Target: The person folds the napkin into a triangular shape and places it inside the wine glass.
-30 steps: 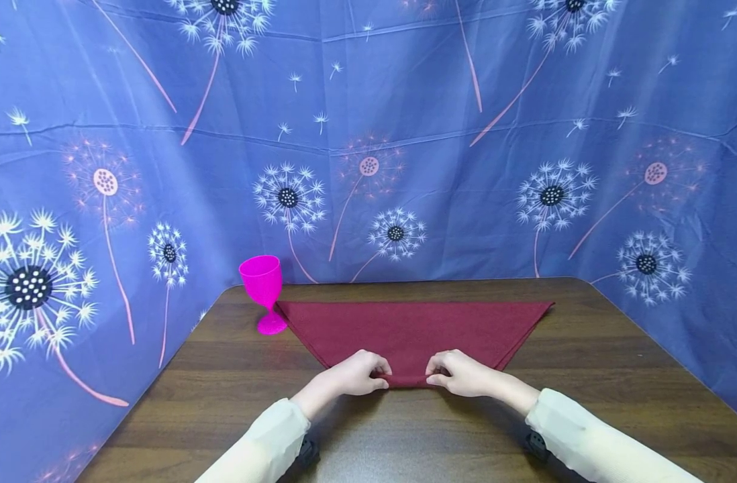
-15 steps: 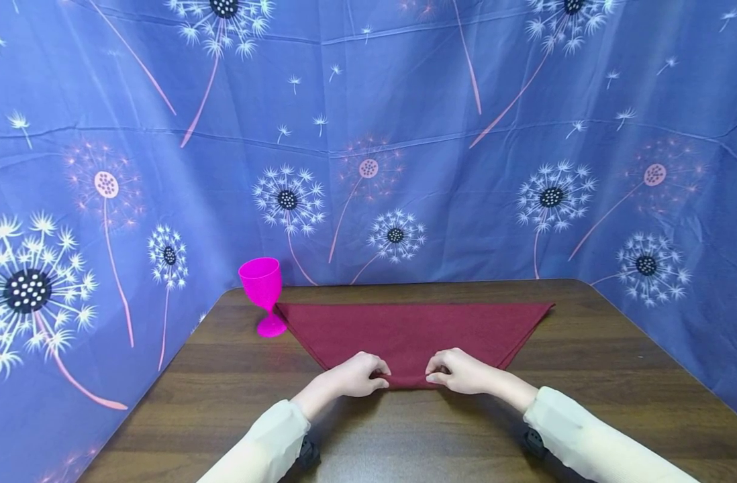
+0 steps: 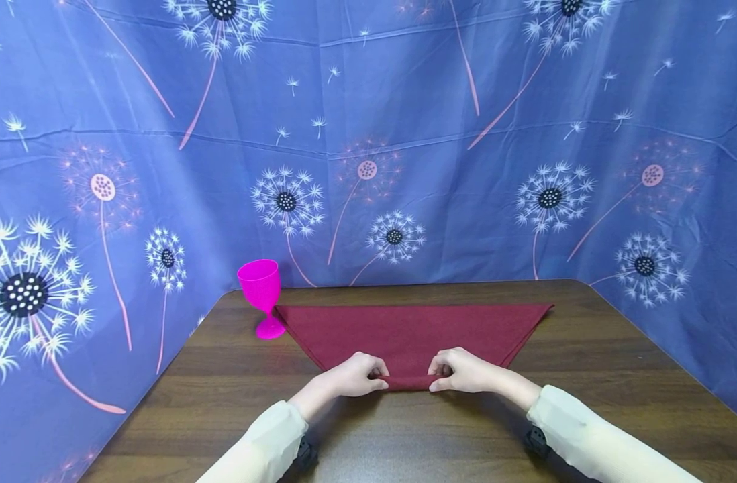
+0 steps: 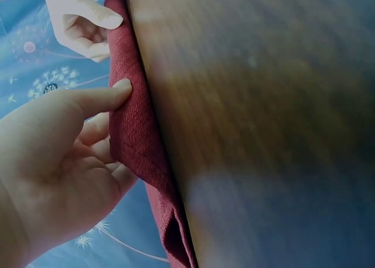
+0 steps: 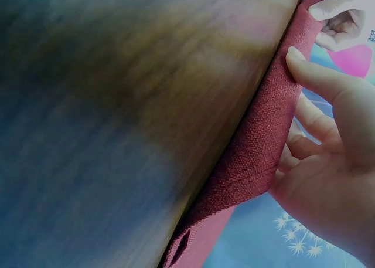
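Observation:
A dark red cloth napkin (image 3: 411,329) lies folded on the table, its long straight edge at the back and its sides narrowing toward me. The near end is turned over into a thick rolled fold. My left hand (image 3: 358,374) pinches the left part of this fold; in the left wrist view its thumb (image 4: 122,86) presses on the cloth with the fingers behind. My right hand (image 3: 462,371) pinches the right part the same way, its thumb (image 5: 299,60) on the fold in the right wrist view. A short stretch of fold shows between the hands.
A bright pink goblet (image 3: 261,288) stands upright at the back left, its foot beside the napkin's left corner. The brown wooden table (image 3: 598,362) ends at the back against a blue dandelion-print curtain (image 3: 453,168), which also runs along both sides.
The near fold between my hands has become thicker and rolled up slightly. My right hand has shifted a little to the right. The goblet stays in place.

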Action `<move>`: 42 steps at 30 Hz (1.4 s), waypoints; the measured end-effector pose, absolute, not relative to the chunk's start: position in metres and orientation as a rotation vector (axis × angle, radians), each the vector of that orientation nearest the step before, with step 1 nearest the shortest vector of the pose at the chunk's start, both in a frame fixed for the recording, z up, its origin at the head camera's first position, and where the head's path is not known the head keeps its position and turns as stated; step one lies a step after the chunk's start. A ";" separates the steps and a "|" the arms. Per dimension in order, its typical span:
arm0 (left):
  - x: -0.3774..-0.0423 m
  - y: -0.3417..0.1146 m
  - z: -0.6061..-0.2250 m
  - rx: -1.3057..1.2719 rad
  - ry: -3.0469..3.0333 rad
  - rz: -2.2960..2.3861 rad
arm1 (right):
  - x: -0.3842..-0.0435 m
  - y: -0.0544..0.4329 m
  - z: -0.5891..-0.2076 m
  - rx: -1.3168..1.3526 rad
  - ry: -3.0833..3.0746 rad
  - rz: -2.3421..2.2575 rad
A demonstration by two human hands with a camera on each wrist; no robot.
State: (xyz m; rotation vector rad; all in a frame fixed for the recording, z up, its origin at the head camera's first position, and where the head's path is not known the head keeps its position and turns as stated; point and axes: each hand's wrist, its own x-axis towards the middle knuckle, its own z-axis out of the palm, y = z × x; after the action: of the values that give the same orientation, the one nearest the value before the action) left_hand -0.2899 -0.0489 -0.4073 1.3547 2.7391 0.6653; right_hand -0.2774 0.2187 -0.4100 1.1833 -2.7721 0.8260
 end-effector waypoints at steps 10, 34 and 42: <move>-0.294 -0.054 -0.409 1.262 2.640 0.818 | -0.280 0.221 -0.409 1.164 -2.818 0.978; -0.301 -0.059 -0.413 1.170 2.643 0.909 | -0.288 0.222 -0.407 1.150 -2.818 0.906; -0.301 -0.059 -0.413 1.190 2.668 0.896 | -0.288 0.222 -0.406 1.128 -2.849 0.872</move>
State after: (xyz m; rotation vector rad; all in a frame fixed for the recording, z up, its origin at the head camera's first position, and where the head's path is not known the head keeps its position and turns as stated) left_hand -0.3014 -0.0590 -0.4135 1.1901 2.6678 0.8963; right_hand -0.2882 0.2222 -0.4064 1.1285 -2.8488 0.8723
